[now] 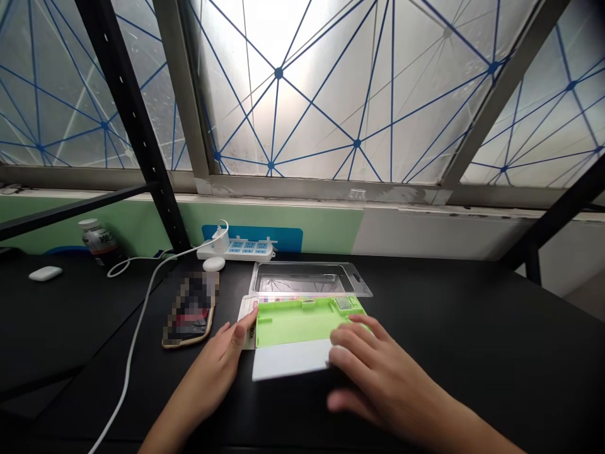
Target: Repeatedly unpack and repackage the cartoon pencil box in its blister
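A light green plastic case [295,323], shallow and tray-like, lies open on the black desk. It looks like a pencil case, with a white flap [288,361] folded down toward me. My left hand [227,353] rests at its left side, the index fingertip touching the edge and the fingers stretched out. Over the right side is my right hand [366,366], slightly blurred, its fingers bent across the right part of the case and flap with the thumb apart. These fingers hide the case's right edge. Under the case, a printed card [247,307] sticks out at the left.
Behind the case sits a clear plastic blister tray [302,277]. To the left lie a phone [191,312], a round white object [213,264] and a white cable [135,347]. A power strip [246,250] stands by the wall; a bottle [98,241] leans farther left.
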Motion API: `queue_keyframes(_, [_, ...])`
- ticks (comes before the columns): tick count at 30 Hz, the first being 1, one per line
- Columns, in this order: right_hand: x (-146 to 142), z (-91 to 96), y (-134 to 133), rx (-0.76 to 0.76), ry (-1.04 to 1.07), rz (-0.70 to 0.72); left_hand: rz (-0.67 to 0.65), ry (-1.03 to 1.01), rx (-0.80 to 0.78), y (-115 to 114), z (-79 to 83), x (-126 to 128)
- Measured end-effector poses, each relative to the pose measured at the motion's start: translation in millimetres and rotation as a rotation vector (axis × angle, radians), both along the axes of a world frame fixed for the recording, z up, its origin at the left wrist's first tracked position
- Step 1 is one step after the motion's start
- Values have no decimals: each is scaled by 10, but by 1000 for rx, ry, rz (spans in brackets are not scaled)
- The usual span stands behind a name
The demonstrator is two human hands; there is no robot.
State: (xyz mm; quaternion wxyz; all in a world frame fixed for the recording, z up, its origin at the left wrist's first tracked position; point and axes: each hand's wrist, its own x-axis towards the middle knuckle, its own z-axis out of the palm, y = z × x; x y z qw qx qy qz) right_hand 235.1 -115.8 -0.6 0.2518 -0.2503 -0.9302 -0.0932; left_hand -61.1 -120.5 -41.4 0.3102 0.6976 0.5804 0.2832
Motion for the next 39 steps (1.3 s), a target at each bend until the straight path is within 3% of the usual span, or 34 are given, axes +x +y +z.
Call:
queue_keyframes(3, [392,-116,-130,-271,-6,-42,41,116,25,-5,-81,16])
queue_keyframes(7, [860,-360,-37,-475,126,-367,65,197,69,-27,-147,53])
queue_keyframes(10, [976,-475,48,-612,82,-488,41,209,99,-52,-120,72])
queue_keyframes(16, [868,-563,32,-573,138,-517,120,50,23,-111,-22,58])
queue_keyframes(22, [773,-477,19,-527,203,-515,144,-221,-29,-145,-47,-7])
queue_keyframes(33, [670,-485,80,-527,246,-491,103,-79,145,-121,-35,89])
queue_keyframes(36, [684,-506,86,-506,311,-520,193,-71,245,-159,54,195])
queue_keyframes(39, [739,-440,144,-457,401,-560,270,-65,378,-150,246,341])
